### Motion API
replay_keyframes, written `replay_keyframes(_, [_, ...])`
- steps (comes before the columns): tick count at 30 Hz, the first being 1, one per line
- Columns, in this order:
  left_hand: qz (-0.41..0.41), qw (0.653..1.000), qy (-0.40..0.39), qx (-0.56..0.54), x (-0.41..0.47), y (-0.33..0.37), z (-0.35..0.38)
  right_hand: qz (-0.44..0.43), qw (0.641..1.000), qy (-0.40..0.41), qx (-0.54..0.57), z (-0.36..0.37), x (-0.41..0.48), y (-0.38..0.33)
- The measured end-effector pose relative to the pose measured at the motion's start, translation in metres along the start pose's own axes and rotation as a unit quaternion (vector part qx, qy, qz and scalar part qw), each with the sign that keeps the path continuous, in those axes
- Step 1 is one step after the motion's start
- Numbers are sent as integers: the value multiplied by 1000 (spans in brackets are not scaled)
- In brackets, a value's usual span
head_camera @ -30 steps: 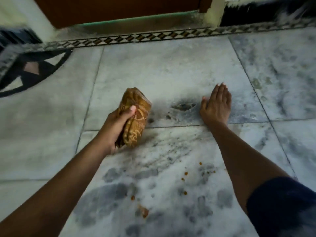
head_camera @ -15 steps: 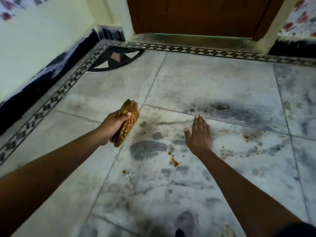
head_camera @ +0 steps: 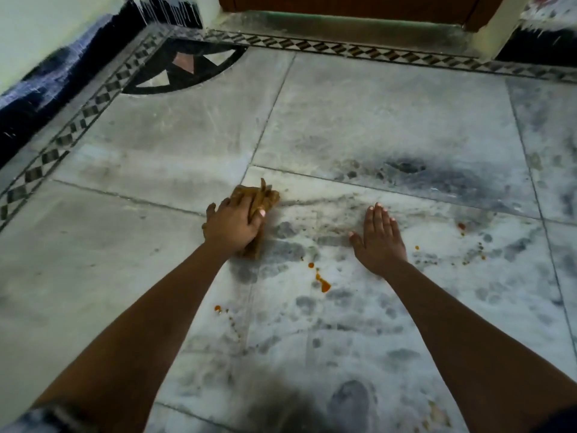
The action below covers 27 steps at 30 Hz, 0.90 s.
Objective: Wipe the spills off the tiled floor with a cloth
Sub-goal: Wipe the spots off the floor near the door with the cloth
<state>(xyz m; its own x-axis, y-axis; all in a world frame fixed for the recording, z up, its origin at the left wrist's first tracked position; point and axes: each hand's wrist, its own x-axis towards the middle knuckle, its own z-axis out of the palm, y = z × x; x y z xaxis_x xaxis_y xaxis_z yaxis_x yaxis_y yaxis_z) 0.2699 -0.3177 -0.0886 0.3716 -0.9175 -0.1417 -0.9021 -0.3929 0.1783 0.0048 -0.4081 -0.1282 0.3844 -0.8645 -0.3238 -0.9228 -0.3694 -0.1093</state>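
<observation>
A grey-veined tiled floor [head_camera: 359, 114] carries a bunched brown cloth [head_camera: 260, 198] pressed flat under the left hand [head_camera: 232, 225], the right hand [head_camera: 379, 239] spread flat beside it — orange spills [head_camera: 323, 284] dot the tile between and below both hands.

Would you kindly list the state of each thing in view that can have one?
cloth: bunched, pressed to the floor under the left hand
left hand: closed on the cloth
right hand: open, flat on the floor
orange spill: not yet wiped
floor: smudged grey, spotted orange
door: shut, as far as shown
</observation>
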Motion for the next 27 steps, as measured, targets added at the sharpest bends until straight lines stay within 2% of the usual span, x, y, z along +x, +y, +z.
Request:
replay_keyframes(3, [25,996,-60,67,18,-4,24,2,1000,9,13,5,10,3])
replay_keyframes(6, [-12,997,-36,73,42,0,29,-4,999,44,20,13,10,3])
replay_keyframes(10, [-28,998,-29,54,85,52,34,-7,998,53,25,15,10,2])
replay_keyframes(13, [45,997,-15,55,59,82,50,-7,999,49,21,14,11,3])
replay_keyframes(15, [124,991,19,50,15,71,56,-9,999,37,23,13,11,3])
replay_keyframes(17, [182,981,20,67,-22,39,58,-5,999,27,30,12,12,3])
replay_keyframes(18, [182,980,14,78,-29,20,57,-4,999,24,30,11,12,3])
replay_keyframes(20, [127,988,11,82,-22,-5,50,-4,1000,4,26,9,12,3])
replay_keyframes(24, [-10,999,6,42,18,26,47,3,1000,-25,9,0,11,-2])
replay_keyframes(27, [33,998,-8,48,0,68,57,14,999,-20,23,-3,5,-5])
